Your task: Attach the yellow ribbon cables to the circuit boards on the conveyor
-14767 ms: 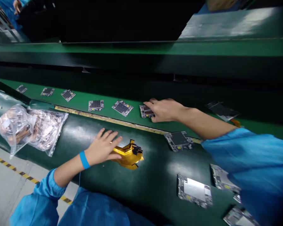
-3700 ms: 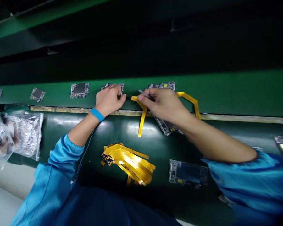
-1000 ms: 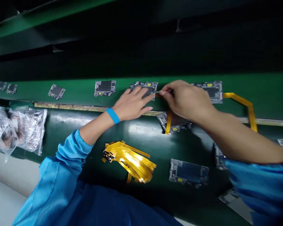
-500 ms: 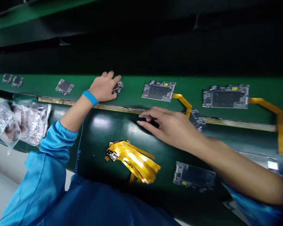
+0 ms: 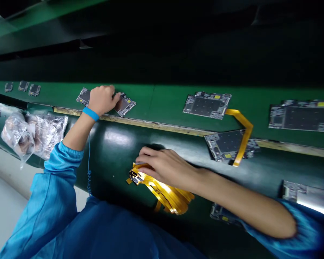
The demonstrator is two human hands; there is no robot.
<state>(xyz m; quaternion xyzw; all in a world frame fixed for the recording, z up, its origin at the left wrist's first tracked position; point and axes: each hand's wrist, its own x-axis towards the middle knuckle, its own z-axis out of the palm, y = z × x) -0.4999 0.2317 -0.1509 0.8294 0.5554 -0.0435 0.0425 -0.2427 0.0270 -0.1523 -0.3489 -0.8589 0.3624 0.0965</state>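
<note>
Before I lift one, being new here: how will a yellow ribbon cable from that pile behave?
Probably light and flexible: the yellow ribbon cables lie bent and overlapping, so they may snag; the small dark connector ends look delicate.

flex cables (image 5: 164, 192): glossy gold-yellow | circuit board (image 5: 206, 105): dark grey grid, yellow pads | wristband (image 5: 91, 113): bright blue | belt (image 5: 162, 95): deep green

Fanned yellow flex-cable bundle (image 5: 171, 197)
</note>
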